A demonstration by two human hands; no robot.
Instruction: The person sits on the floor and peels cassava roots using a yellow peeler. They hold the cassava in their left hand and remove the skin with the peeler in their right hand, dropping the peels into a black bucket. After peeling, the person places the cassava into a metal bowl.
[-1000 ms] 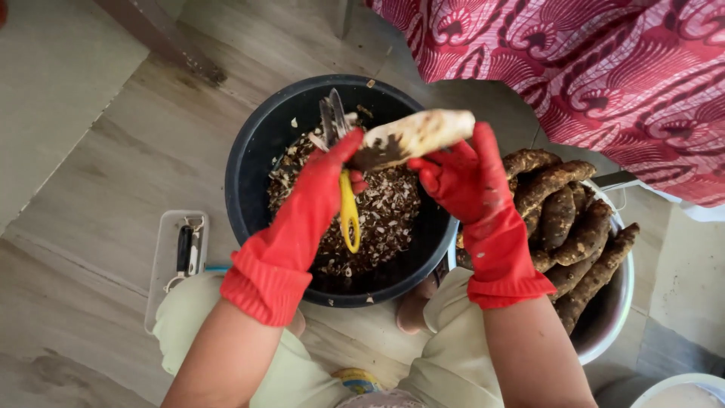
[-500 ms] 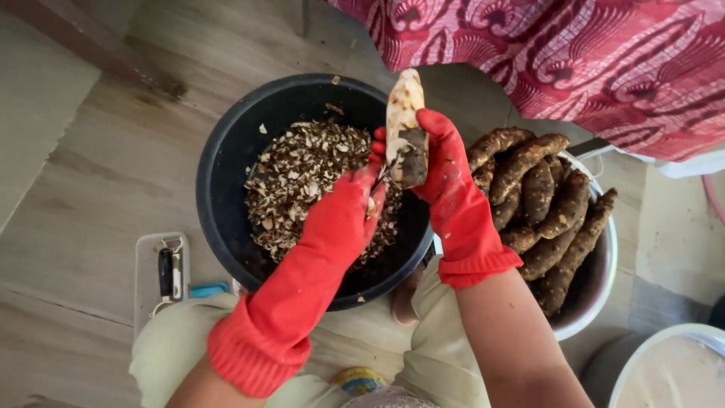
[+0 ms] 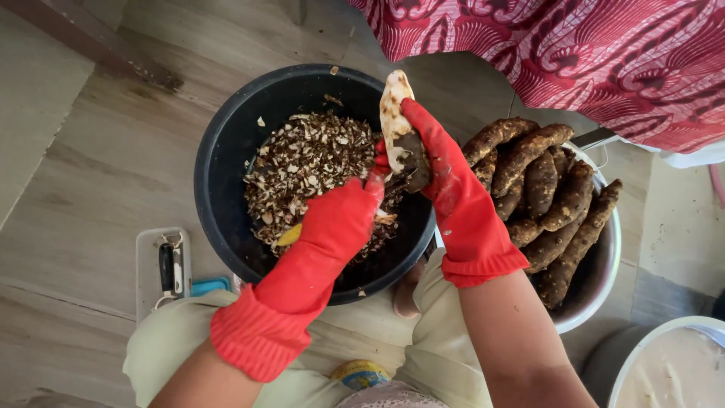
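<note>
Both my hands wear red rubber gloves. My right hand (image 3: 445,170) grips a half-peeled root (image 3: 396,113), pale at its top end and still brown lower down, held upright over a black bucket (image 3: 226,151). My left hand (image 3: 343,219) is closed on a yellow-handled peeler (image 3: 289,236), its blade end against the brown part of the root. The bucket holds a heap of brown and white peelings (image 3: 310,162).
A metal bowl (image 3: 600,272) on the right is piled with several unpeeled brown roots (image 3: 544,196). A small white tray with keys (image 3: 168,266) lies on the wooden floor at left. Red patterned cloth (image 3: 589,53) hangs at top right. A white basin (image 3: 672,366) sits bottom right.
The root has turned from lying across to standing upright over the bucket. My left hand, first spread against the root with the peeler dangling, now works the peeler on it.
</note>
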